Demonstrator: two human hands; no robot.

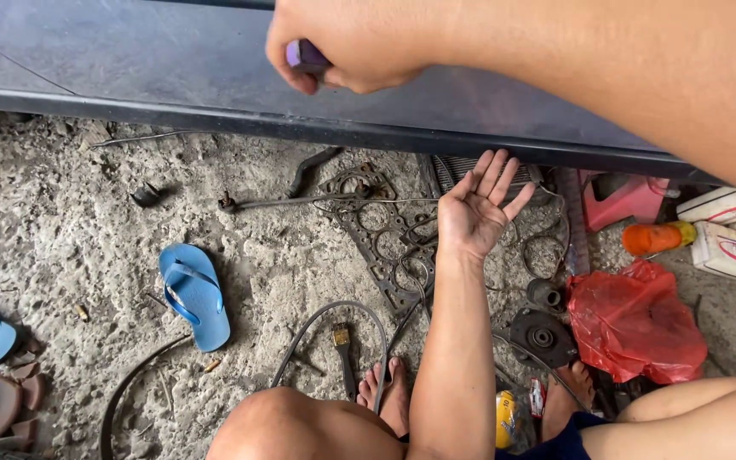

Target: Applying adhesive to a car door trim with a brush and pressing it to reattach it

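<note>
Bare arms, bare feet — dark-blue shorts [566,436]

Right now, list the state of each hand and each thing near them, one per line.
right hand: closed on a small purple object, pressed to the dark panel
left hand: open, palm up, fingers spread, empty
gasket: lying flat on the ground
blue sandal: lying sole down
red plastic bag: crumpled, on the ground
brush: lying flat

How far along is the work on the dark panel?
Done: nothing finished is visible on the dark grey metal panel. In hand: right hand grips a small purple object against it; left hand is open, empty, below its edge. Left: flat metal gasket and brush lie untouched on the ground.
</note>
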